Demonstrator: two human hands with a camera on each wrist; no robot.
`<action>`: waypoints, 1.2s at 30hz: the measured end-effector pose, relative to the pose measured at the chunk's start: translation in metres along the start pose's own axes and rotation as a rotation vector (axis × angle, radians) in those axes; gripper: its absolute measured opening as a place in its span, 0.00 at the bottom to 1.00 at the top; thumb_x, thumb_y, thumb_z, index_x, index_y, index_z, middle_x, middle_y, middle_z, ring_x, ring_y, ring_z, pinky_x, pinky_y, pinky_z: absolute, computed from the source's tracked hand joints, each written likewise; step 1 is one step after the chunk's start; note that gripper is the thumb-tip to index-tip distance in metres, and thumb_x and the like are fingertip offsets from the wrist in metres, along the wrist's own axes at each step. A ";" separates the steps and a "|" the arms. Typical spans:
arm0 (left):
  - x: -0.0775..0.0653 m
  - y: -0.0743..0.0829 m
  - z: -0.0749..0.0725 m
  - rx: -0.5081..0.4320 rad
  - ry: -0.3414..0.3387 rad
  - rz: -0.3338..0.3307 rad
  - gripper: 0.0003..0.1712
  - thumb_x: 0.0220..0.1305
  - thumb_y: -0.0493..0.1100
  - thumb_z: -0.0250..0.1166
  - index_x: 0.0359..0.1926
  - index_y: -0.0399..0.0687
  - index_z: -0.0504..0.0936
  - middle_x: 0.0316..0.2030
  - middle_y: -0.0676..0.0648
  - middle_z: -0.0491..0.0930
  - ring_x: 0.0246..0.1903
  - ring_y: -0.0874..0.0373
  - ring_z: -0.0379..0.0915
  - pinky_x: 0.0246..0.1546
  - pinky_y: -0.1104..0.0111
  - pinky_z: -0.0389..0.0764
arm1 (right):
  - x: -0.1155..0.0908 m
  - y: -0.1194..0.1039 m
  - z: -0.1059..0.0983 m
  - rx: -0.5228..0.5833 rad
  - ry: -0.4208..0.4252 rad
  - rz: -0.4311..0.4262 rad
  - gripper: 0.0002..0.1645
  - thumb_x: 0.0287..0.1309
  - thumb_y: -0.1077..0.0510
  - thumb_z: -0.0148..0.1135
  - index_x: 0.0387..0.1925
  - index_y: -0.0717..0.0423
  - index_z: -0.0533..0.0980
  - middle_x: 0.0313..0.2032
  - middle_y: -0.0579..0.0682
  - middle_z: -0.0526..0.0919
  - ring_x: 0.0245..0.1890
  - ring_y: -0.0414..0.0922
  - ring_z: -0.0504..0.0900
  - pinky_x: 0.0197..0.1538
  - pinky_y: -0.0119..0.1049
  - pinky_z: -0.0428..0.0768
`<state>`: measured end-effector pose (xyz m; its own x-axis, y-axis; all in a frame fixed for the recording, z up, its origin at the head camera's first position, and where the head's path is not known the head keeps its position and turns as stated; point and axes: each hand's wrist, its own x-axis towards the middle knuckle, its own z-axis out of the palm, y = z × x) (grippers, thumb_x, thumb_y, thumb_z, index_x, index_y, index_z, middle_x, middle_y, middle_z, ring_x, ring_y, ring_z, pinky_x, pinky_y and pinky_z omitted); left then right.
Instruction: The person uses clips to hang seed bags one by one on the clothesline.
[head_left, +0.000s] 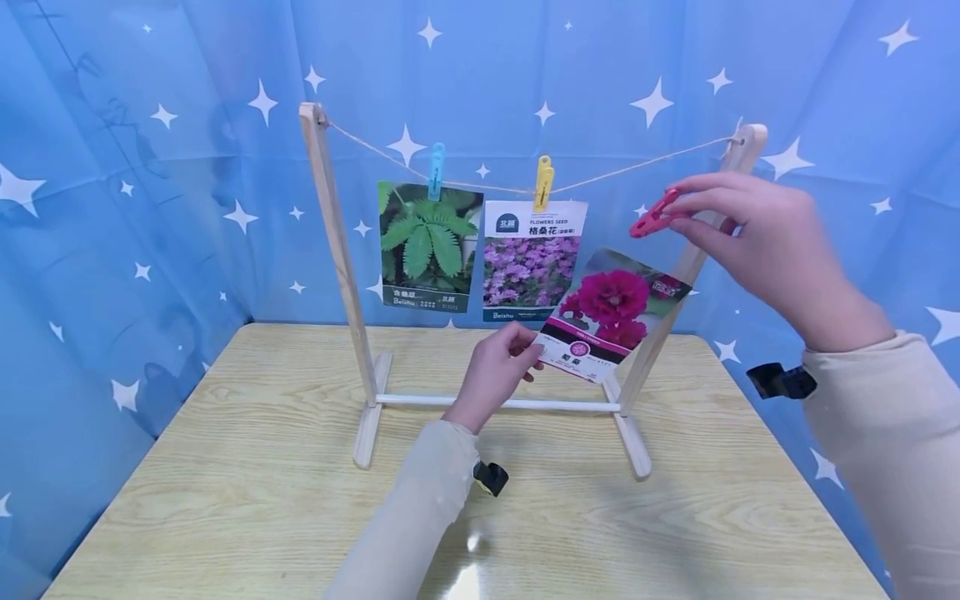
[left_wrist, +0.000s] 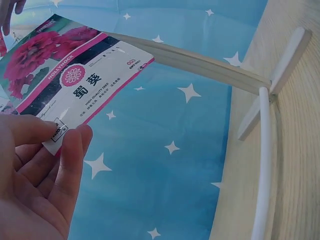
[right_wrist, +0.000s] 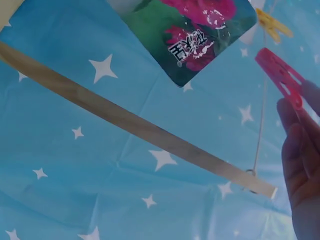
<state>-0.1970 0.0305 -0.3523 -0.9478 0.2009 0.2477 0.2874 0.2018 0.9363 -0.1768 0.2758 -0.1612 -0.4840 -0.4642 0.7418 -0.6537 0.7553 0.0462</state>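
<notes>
My left hand pinches the lower left corner of a hollyhock seed packet, which tilts in front of the wooden stand. In the left wrist view the thumb and fingers grip the packet's white end. Up at the right, my right hand pinches a red clothespin by one end. In the right wrist view that clothespin points toward the packet, apart from it. A twine line runs behind. From it hang a green-leaf packet under a blue clothespin and a purple-flower packet under a yellow one.
The stand has a left post, a right post and a white crossbar low between its feet. It rests on a light wooden table. A blue curtain with white stars hangs behind and at the sides.
</notes>
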 end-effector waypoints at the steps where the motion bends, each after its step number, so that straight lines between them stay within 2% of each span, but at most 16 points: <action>1: 0.001 0.001 0.000 -0.013 0.000 -0.003 0.03 0.61 0.45 0.58 0.37 0.54 0.75 0.30 0.54 0.78 0.31 0.56 0.78 0.28 0.66 0.79 | 0.002 0.000 -0.001 -0.010 -0.004 0.005 0.19 0.42 0.64 0.69 0.41 0.56 0.80 0.45 0.50 0.79 0.36 0.44 0.78 0.32 0.19 0.64; 5: 0.004 0.004 0.002 -0.062 0.007 -0.014 0.04 0.61 0.45 0.58 0.36 0.53 0.75 0.30 0.53 0.79 0.30 0.56 0.78 0.28 0.65 0.79 | 0.010 0.002 -0.006 -0.035 -0.032 0.029 0.17 0.48 0.62 0.64 0.43 0.54 0.79 0.46 0.49 0.79 0.41 0.47 0.78 0.39 0.17 0.66; 7: 0.006 0.005 0.002 -0.075 0.012 -0.019 0.04 0.60 0.45 0.59 0.36 0.53 0.75 0.30 0.53 0.79 0.29 0.58 0.77 0.29 0.64 0.79 | 0.014 0.003 -0.008 -0.039 -0.049 0.040 0.16 0.51 0.61 0.62 0.45 0.53 0.79 0.47 0.49 0.78 0.45 0.48 0.77 0.45 0.23 0.70; 8: 0.006 0.006 0.003 -0.077 0.016 -0.020 0.04 0.60 0.45 0.59 0.36 0.53 0.75 0.30 0.53 0.79 0.28 0.59 0.77 0.29 0.64 0.79 | 0.015 0.004 -0.008 -0.039 -0.058 0.045 0.16 0.52 0.61 0.61 0.45 0.53 0.78 0.48 0.50 0.78 0.47 0.49 0.76 0.47 0.23 0.70; 10: 0.007 0.008 0.004 -0.082 0.022 -0.028 0.04 0.60 0.45 0.59 0.36 0.53 0.76 0.30 0.53 0.79 0.28 0.60 0.77 0.29 0.64 0.79 | 0.017 0.005 -0.009 -0.043 -0.079 0.052 0.17 0.53 0.60 0.60 0.47 0.53 0.78 0.49 0.50 0.78 0.49 0.49 0.75 0.49 0.30 0.72; 11: 0.007 0.008 0.004 -0.085 0.022 -0.030 0.04 0.60 0.45 0.59 0.35 0.53 0.76 0.30 0.53 0.79 0.28 0.60 0.77 0.29 0.64 0.79 | 0.018 0.005 -0.010 -0.045 -0.088 0.057 0.17 0.54 0.60 0.60 0.47 0.53 0.77 0.49 0.50 0.77 0.49 0.49 0.75 0.49 0.29 0.72; 14: 0.010 0.010 0.006 -0.093 0.022 -0.041 0.04 0.59 0.46 0.60 0.35 0.53 0.76 0.29 0.53 0.80 0.28 0.60 0.77 0.27 0.66 0.79 | 0.021 0.006 -0.013 -0.052 -0.110 0.069 0.19 0.53 0.60 0.60 0.49 0.52 0.76 0.48 0.51 0.77 0.46 0.49 0.76 0.43 0.14 0.64; 16: 0.013 0.011 0.007 -0.098 0.024 -0.043 0.05 0.59 0.46 0.60 0.36 0.53 0.76 0.29 0.54 0.80 0.28 0.60 0.77 0.27 0.66 0.79 | 0.024 0.006 -0.015 -0.063 -0.120 0.068 0.19 0.53 0.59 0.60 0.50 0.52 0.76 0.48 0.51 0.78 0.44 0.49 0.76 0.39 0.15 0.62; 20: 0.018 0.011 0.008 -0.105 0.038 -0.041 0.06 0.58 0.47 0.61 0.36 0.53 0.77 0.28 0.54 0.81 0.28 0.60 0.78 0.28 0.62 0.79 | 0.032 0.005 -0.017 -0.070 -0.125 0.039 0.16 0.54 0.59 0.60 0.46 0.55 0.77 0.47 0.52 0.78 0.45 0.50 0.76 0.42 0.32 0.73; 23: 0.021 0.012 0.010 -0.110 0.047 -0.034 0.06 0.58 0.47 0.61 0.36 0.53 0.77 0.28 0.55 0.81 0.28 0.61 0.78 0.28 0.62 0.79 | 0.037 0.008 -0.018 -0.062 -0.128 0.034 0.14 0.54 0.60 0.59 0.44 0.56 0.78 0.48 0.52 0.77 0.48 0.51 0.75 0.44 0.46 0.74; 28: 0.023 0.015 0.015 -0.124 0.064 -0.021 0.06 0.58 0.47 0.60 0.36 0.53 0.77 0.27 0.56 0.81 0.30 0.59 0.79 0.27 0.63 0.79 | 0.043 0.010 -0.020 -0.060 -0.128 0.020 0.14 0.53 0.63 0.59 0.44 0.57 0.78 0.48 0.53 0.77 0.49 0.51 0.74 0.48 0.47 0.72; 32: 0.025 0.016 0.018 -0.134 0.088 -0.018 0.07 0.58 0.47 0.61 0.37 0.53 0.77 0.27 0.56 0.81 0.29 0.61 0.78 0.27 0.64 0.79 | 0.048 0.007 -0.022 -0.078 -0.109 -0.010 0.13 0.52 0.63 0.60 0.42 0.58 0.79 0.46 0.52 0.78 0.48 0.49 0.74 0.46 0.47 0.73; 36: 0.026 0.019 0.020 -0.155 0.101 -0.021 0.08 0.58 0.48 0.61 0.37 0.52 0.78 0.27 0.55 0.82 0.28 0.62 0.78 0.26 0.66 0.78 | 0.052 0.007 -0.022 -0.092 -0.101 0.008 0.13 0.52 0.62 0.61 0.41 0.58 0.79 0.44 0.52 0.77 0.46 0.50 0.73 0.44 0.46 0.73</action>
<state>-0.2136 0.0590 -0.3332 -0.9647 0.0991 0.2439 0.2499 0.0533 0.9668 -0.1938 0.2675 -0.1080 -0.5478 -0.4990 0.6715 -0.5961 0.7960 0.1051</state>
